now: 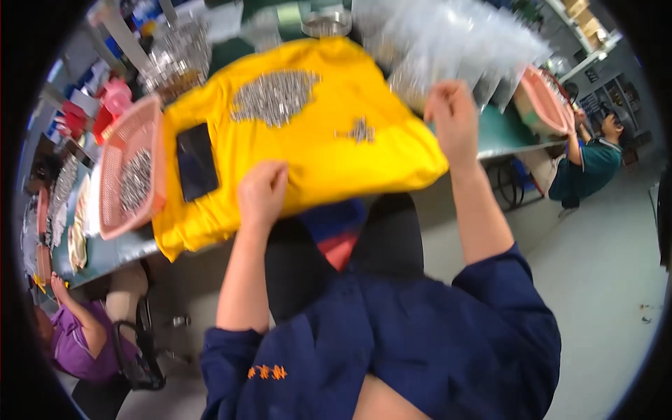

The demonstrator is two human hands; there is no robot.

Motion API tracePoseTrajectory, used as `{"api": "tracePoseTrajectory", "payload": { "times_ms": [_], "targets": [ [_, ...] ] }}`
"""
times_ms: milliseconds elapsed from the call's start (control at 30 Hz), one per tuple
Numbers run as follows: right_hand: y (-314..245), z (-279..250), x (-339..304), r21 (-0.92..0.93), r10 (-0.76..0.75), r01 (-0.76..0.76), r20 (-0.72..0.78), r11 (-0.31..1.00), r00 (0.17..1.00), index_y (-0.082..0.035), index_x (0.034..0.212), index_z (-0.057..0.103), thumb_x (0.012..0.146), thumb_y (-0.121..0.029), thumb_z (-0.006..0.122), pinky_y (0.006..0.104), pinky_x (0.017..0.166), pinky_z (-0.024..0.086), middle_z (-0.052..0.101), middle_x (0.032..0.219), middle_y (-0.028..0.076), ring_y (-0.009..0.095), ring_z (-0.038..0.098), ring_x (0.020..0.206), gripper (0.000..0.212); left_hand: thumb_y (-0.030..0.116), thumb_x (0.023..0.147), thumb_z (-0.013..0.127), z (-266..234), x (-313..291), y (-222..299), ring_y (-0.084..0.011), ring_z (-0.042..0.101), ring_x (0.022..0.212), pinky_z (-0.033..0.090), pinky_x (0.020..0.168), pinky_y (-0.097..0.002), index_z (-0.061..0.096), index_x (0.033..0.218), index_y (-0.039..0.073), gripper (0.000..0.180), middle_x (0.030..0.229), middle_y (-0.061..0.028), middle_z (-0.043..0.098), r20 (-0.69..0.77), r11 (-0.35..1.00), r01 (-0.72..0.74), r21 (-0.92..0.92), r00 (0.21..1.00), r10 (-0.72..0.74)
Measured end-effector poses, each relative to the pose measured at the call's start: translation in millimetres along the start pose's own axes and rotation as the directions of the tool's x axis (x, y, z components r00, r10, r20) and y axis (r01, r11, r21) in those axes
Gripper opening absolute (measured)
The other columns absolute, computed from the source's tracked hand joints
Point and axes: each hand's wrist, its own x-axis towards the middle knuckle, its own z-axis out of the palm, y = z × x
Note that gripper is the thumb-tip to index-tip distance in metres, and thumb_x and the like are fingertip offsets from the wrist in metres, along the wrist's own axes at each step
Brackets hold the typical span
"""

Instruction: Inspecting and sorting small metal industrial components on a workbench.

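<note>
Showing loose metal pieces in three lots at a green-topped bench, two on a yellow cloth (329,157) and one in a pink basket (110,171). Note toward the far side of the cloth a large heap (276,96) of slim silvery pieces, spread low. Compare, well apart to its right, a small cluster (362,131) of similar pieces lying across one another. Find the third lot (136,180) inside the basket, left of the cloth, with a black phone-like slab (197,162) just beside it.

Observe the left hand (262,190) at the cloth's near edge, fingers curled together; impossible to tell from the blur about cloth contact or a small piece inside the grip. Observe the right hand (453,119) near the cloth's right edge, thumb and fingers drawn together, likewise without a clearly visible piece.

Judging by the lots alone, probably partway along, with much of the handling left: only a few pieces in the small cluster, many in the heap. Impossible to separate finished from unfinished lots by sight.

For writing, see orange stitched characters (267,372) on the navy shirt (420,322), not transcribed; no legible label on slab, basket or clear plastic bags (455,42).
</note>
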Motion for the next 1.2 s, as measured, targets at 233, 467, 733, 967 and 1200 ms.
{"api": "tracePoseTrajectory", "payload": {
  "times_ms": [233, 467, 733, 967, 1200],
  "targets": [
    [36.7, 1.7, 15.3, 0.140, 0.006, -0.015, 0.065, 0.990, 0.998, 0.001, 0.089, 0.045, 0.083, -0.003, 0.045, 0.0198, 0.057, 0.037, 0.048, 0.065, 0.003, 0.009, 0.044, 0.059, 0.008, 0.004, 0.071, 0.059, -0.4, 10.0, 6.8, -0.0227, 0.058, 0.067, 0.046, 0.059, -0.0272, 0.060, 0.079, 0.002, 0.008, 0.075, -0.0101, 0.060, -0.015, 0.996, 0.042, -0.081, 0.999, -0.043],
    [50.1, 25.0, 11.7, 0.176, 0.005, -0.030, 0.139, 0.984, 0.990, 0.002, 0.091, 0.045, 0.084, -0.002, 0.044, 0.0204, 0.058, 0.038, 0.047, 0.065, 0.003, 0.009, 0.043, 0.060, 0.008, 0.004, 0.071, 0.059, -7.1, 0.3, 4.7, -0.0231, 0.059, 0.069, 0.046, 0.062, -0.0278, 0.061, 0.080, 0.003, 0.009, 0.076, -0.0093, 0.061, 0.044, 0.991, 0.105, -0.080, 0.994, -0.101],
    [45.4, 34.0, 6.6, 0.144, -0.015, -0.009, 0.160, 0.989, 0.987, 0.001, 0.092, 0.045, 0.084, -0.001, 0.045, 0.0198, 0.059, 0.038, 0.047, 0.066, 0.002, 0.008, 0.045, 0.061, 0.009, 0.003, 0.074, 0.058, -4.4, 2.1, 0.0, -0.0190, 0.059, 0.070, 0.045, 0.064, -0.0241, 0.060, 0.082, 0.002, 0.008, 0.078, -0.0092, 0.061, 0.019, 0.998, 0.010, -0.066, 1.000, -0.009],
    [23.5, 20.8, -13.1, 0.119, -0.065, 0.049, 0.134, 0.992, 0.989, 0.001, 0.091, 0.046, 0.084, -0.001, 0.045, 0.0201, 0.059, 0.039, 0.048, 0.066, 0.002, 0.008, 0.045, 0.061, 0.007, 0.007, 0.073, 0.060, -1.3, 0.3, -1.5, -0.0209, 0.060, 0.068, 0.047, 0.062, -0.0263, 0.061, 0.081, 0.004, 0.009, 0.077, -0.0093, 0.062, -0.067, 0.998, 0.012, -0.059, 0.998, -0.015],
    [6.8, -9.4, -45.8, 0.185, -0.080, 0.064, 0.080, 0.981, 0.994, 0.000, 0.090, 0.046, 0.084, -0.001, 0.044, 0.0203, 0.059, 0.038, 0.048, 0.068, 0.003, 0.009, 0.045, 0.061, 0.007, 0.011, 0.076, 0.058, 2.8, -0.3, -3.3, -0.0153, 0.059, 0.067, 0.045, 0.063, -0.0230, 0.062, 0.085, 0.004, 0.012, 0.076, -0.0080, 0.062, -0.077, 1.000, -0.025, 0.017, 0.997, 0.026]
  ]
}}
